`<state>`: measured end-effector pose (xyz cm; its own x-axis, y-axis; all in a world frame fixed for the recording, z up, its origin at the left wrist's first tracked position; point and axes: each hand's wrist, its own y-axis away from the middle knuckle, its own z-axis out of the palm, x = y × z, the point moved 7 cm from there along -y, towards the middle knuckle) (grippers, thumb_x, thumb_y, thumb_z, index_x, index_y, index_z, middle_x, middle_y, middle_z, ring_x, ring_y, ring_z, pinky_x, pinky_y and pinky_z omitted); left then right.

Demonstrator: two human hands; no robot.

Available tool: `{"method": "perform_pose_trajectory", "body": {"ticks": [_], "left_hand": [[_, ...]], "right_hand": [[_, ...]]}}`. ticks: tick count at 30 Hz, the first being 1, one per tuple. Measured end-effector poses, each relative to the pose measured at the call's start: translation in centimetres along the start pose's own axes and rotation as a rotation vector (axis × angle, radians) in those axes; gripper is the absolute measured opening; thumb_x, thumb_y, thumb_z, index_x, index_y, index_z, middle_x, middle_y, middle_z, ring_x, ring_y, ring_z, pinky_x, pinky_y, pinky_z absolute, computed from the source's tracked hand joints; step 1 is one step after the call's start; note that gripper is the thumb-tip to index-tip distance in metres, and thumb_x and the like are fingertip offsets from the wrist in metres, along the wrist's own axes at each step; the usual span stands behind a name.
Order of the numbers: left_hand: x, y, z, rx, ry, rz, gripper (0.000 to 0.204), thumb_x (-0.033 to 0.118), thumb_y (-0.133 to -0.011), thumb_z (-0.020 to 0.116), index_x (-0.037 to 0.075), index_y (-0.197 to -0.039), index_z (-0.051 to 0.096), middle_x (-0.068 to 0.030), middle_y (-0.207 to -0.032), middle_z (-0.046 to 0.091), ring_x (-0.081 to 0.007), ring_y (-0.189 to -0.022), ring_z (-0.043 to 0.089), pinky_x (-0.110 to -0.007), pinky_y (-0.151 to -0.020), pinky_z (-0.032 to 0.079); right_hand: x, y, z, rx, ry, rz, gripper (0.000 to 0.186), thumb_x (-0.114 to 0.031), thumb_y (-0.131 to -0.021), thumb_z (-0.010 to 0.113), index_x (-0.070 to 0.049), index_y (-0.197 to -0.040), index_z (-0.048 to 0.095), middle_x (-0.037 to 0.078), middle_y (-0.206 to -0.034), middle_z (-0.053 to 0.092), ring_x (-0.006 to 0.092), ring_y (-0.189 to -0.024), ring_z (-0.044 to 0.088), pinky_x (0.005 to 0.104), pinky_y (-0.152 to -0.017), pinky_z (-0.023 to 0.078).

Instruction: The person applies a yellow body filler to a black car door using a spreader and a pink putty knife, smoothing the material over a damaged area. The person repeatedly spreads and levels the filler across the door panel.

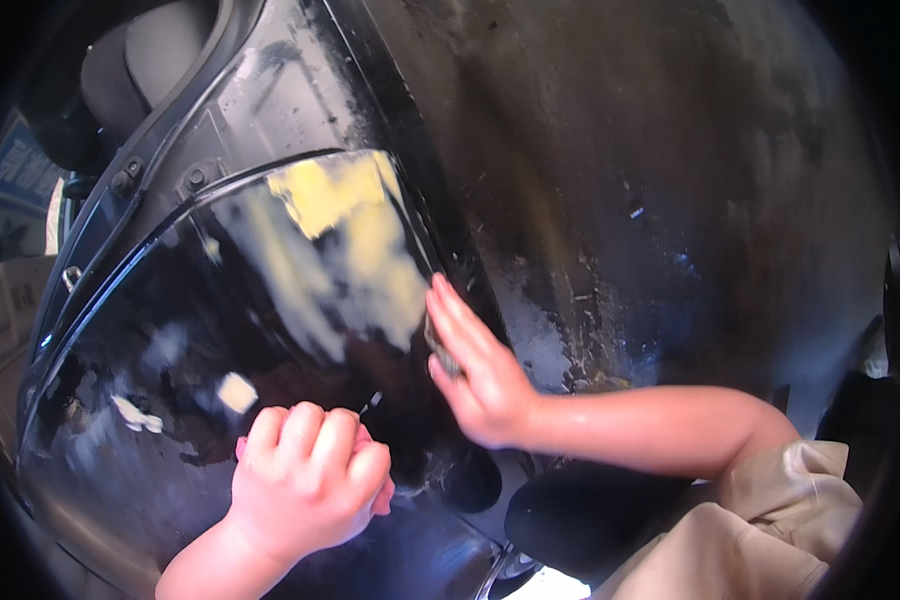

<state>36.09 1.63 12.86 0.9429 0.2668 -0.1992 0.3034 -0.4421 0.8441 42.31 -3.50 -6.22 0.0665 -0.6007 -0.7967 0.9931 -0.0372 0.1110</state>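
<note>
On the black car panel point(185, 290) at centre-left, yellow filler point(335, 195) looks thin below but thick above, so smoothing seems partly done, with the right hand point(485, 385) straight-fingered over a dark pad point(449, 364) and the left hand point(305, 480) closed around perhaps a pink cloth point(382, 496).

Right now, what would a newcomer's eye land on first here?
Probably the bright yellow patch near the top of the black car panel. Next, the right hand, fingers outstretched at the panel's right edge, and the left hand, curled around something pink lower down.
</note>
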Motion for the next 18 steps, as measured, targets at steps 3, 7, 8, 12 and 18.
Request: {"method": "perform_pose_trajectory", "body": {"ticks": [3, 7, 8, 12, 18], "left_hand": [[-0.2, 0.1, 0.0, 0.037, -0.003, -0.003, 0.028, 0.032, -0.063, 0.077, 0.016, -0.067, 0.054, -0.0026, -0.075, 0.056, -0.0222, -0.070, 0.056, -0.038, -0.066, 0.041], [-0.4, -0.3, -0.7, 0.048, 0.009, -0.006, 0.024, 0.019, -0.059, 0.076, 0.013, -0.066, 0.054, -0.0031, -0.082, 0.063, -0.0222, -0.070, 0.058, -0.037, -0.065, 0.042], [-0.5, -0.3, -0.7, 0.076, 0.003, 0.013, 0.024, 0.019, -0.059, 0.077, 0.013, -0.067, 0.054, -0.0031, -0.083, 0.064, -0.0225, -0.072, 0.060, -0.037, -0.066, 0.044], [-1.1, -0.7, -0.5, 0.113, 0.011, 0.043, 0.026, 0.027, -0.062, 0.078, 0.014, -0.069, 0.056, -0.0040, -0.082, 0.064, -0.0227, -0.075, 0.062, -0.037, -0.070, 0.049], [-1.1, -1.2, -0.8, 0.094, 0.014, 0.024, 0.025, 0.027, -0.062, 0.078, 0.014, -0.069, 0.057, -0.0032, -0.079, 0.061, -0.0226, -0.073, 0.059, -0.037, -0.068, 0.047]], "right_hand": [[1.1, -1.0, -1.1, 0.047, -0.167, 0.125, 0.056, -0.015, -0.109, 0.060, 0.003, -0.161, 0.050, 0.025, -0.169, 0.045, 0.0409, -0.158, 0.044, 0.0448, -0.129, 0.037], [4.2, -1.4, -5.6, 0.291, -0.271, 0.295, 0.035, -0.013, -0.113, 0.052, 0.002, -0.140, 0.068, 0.010, -0.134, 0.070, 0.0161, -0.124, 0.064, 0.0330, -0.111, 0.048], [5.1, -1.5, -6.7, 0.288, -0.306, 0.328, 0.034, -0.013, -0.113, 0.053, 0.002, -0.139, 0.069, 0.008, -0.129, 0.072, 0.0141, -0.119, 0.065, 0.0318, -0.108, 0.050], [7.8, -1.6, -9.8, 0.392, -0.346, 0.362, 0.025, -0.012, -0.110, 0.069, 0.003, -0.129, 0.074, 0.002, -0.110, 0.076, 0.0089, -0.101, 0.066, 0.0279, -0.095, 0.054], [9.2, -2.8, -12.2, 0.310, -0.401, 0.514, 0.020, -0.017, -0.105, 0.079, 0.002, -0.113, 0.076, 0.002, -0.099, 0.077, 0.0068, -0.088, 0.067, 0.0256, -0.080, 0.055]]}}
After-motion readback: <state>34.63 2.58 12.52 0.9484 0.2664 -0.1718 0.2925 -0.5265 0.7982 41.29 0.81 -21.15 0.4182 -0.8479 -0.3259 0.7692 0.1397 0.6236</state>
